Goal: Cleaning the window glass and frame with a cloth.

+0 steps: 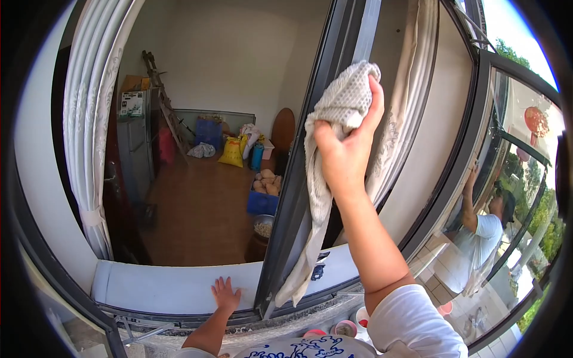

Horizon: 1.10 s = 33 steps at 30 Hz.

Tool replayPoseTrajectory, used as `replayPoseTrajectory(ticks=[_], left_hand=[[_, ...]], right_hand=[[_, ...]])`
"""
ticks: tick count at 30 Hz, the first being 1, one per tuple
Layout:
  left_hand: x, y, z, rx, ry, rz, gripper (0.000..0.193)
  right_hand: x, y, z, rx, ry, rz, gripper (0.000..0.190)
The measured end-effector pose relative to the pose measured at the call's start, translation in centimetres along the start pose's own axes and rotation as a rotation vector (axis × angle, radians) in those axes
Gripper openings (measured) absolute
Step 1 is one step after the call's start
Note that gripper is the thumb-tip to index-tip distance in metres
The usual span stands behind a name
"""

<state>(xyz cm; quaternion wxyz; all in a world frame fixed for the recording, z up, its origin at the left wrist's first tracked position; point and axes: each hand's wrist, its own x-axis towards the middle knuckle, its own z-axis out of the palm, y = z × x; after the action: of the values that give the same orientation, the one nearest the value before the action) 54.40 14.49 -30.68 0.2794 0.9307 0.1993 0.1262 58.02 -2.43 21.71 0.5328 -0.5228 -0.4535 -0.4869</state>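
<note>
A pale, textured cloth point(342, 100) is gripped in my right hand point(349, 152), raised against the dark metal window mullion point(309, 147). One long end of the cloth hangs down beside the mullion towards the bottom of the frame. My left hand point(225, 295) rests with fingers spread on the white window sill point(156, 288), left of the mullion's foot, holding nothing.
Open glass sashes stand at the right point(515, 179) and lower left; the right one reflects a person. Patterned curtains point(91, 112) hang inside. A small dark object point(318, 270) lies on the sill. Buckets point(345, 329) stand below. Beyond are a ladder point(165, 103), a fridge and bags.
</note>
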Motion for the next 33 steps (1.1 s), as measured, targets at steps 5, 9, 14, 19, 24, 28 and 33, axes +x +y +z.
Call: replayPoseTrajectory(ticks=[5, 9, 14, 19, 24, 28, 33], left_hand=[[-2.7, -0.3, -2.0, -0.139, 0.142, -0.040, 0.062], [-4.8, 1.0, -2.5, -0.242, 0.265, 0.037, 0.060], [-8.5, 2.8, -4.9, -0.318, 0.253, 0.038, 0.056], [-12.0, 2.2, -6.0, -0.398, 0.265, 0.013, 0.053], [-17.6, 2.2, -4.7, -0.670, 0.104, -0.107, 0.042], [-20.7, 6.2, -4.9, -0.908, -0.426, -0.045, 0.046], [-19.1, 9.5, -2.2, -1.360, -0.642, -0.317, 0.056]], right_hand=[[-23.2, 1.4, -2.3, -0.120, -0.122, 0.192, 0.085], [-37.0, 1.1, -4.6, -0.183, -0.260, 0.269, 0.079], [-39.8, -1.9, -7.6, 0.135, -0.376, 0.888, 0.069], [-37.4, -1.5, -11.2, 0.515, 0.153, 1.491, 0.035], [-34.4, -3.6, -14.5, 0.715, 0.042, 1.510, 0.034], [-34.1, -6.3, -13.5, 0.909, -0.028, 1.474, 0.042], [-37.7, -8.8, -14.1, 0.978, -0.365, 1.456, 0.044]])
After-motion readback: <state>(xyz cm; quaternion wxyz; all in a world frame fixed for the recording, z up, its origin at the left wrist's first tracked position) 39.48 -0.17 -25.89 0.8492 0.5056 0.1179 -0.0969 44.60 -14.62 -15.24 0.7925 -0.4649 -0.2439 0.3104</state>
